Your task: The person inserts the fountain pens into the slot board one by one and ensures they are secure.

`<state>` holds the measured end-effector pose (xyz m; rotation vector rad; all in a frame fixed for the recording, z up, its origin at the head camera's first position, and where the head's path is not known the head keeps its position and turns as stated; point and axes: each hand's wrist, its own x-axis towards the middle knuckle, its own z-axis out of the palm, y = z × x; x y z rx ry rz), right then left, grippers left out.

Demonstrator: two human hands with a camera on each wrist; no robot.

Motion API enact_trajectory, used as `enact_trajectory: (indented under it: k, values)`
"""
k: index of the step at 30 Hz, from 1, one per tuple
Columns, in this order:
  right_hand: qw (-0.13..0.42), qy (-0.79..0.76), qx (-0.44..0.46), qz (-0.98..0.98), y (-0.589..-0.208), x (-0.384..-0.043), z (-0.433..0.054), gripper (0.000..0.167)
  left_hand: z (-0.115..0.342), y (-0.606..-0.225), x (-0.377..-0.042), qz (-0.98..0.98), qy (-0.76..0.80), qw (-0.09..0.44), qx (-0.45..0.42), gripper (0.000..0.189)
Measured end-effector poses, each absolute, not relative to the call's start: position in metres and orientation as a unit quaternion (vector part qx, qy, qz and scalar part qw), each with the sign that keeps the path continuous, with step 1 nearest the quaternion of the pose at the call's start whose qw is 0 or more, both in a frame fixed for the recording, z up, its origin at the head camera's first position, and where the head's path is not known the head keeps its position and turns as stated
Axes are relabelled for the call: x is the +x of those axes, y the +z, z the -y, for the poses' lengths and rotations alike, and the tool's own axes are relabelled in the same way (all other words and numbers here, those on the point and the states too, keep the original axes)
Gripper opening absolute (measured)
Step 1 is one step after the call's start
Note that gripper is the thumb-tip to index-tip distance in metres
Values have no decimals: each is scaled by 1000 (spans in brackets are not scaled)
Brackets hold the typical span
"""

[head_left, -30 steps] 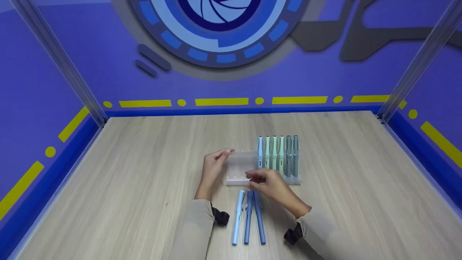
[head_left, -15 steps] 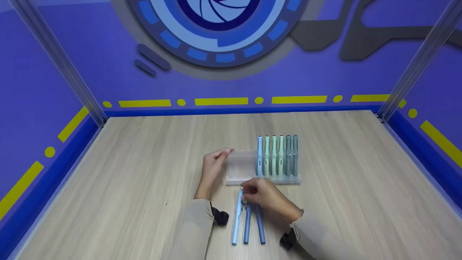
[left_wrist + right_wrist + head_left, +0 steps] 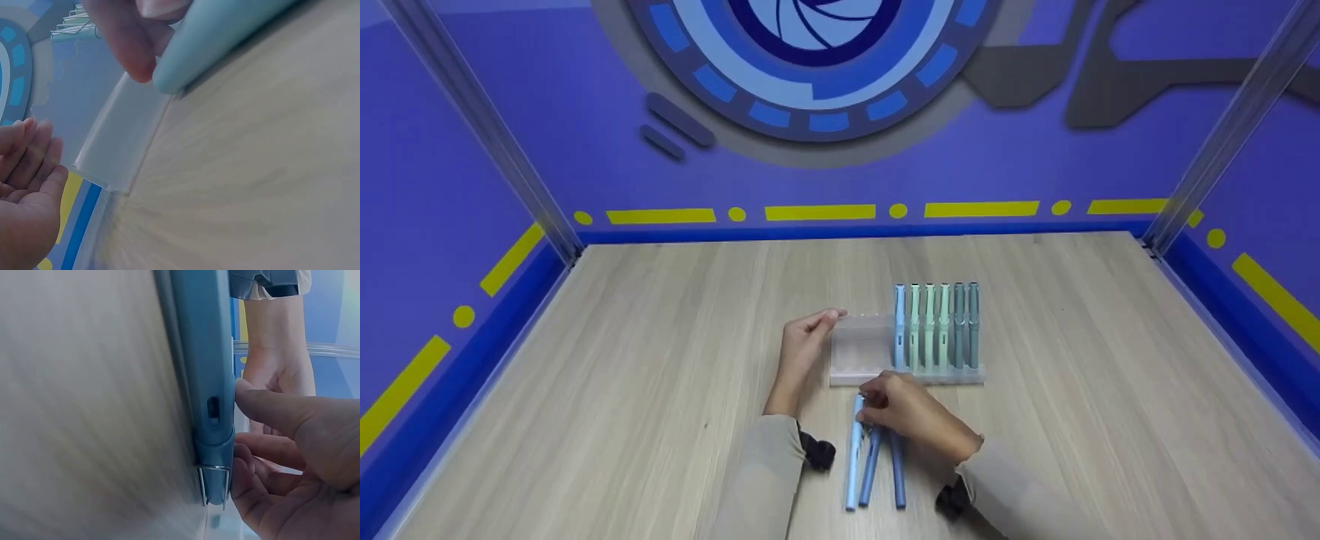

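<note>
My left hand pinches the upper left corner of a clear plastic pen stand. In the left wrist view that hand's fingers lie at the edge of the stand. My right hand pinches the upper end of a light blue pen on the table, just in front of the stand. Beside it lie a mid-blue pen and a darker blue pen, their upper ends partly hidden under the right hand. A pen's blue barrel with a wire clip fills the middle of the right wrist view.
Several pens stand upright in the stand's right half: a light blue pen, pale green pens and dark green pens. The wooden table is bounded by blue panels at the back and sides.
My right hand has come down and left from the front of the stand to the light blue pen's upper end. The lower ends of the two darker pens have shifted slightly left. The left hand stays put.
</note>
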<state>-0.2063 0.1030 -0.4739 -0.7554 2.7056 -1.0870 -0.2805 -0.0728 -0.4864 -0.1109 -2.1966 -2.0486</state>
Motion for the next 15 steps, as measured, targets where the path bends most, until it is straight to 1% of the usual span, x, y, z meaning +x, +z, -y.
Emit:
enact_trajectory:
  k: [6,10,15]
  values:
    - [70,-356,-252,-897,-474,-207,-102,28,73,-486,-280,731,-677,70,-43,27]
    - [80,-354,-250,-898,-473,-207,-101,27,74,-486,-279,736,-673,64,-44,29]
    - [76,-339,-263,-900,-471,-206,-98,21,74,-486,-281,735,-673,67,-54,28]
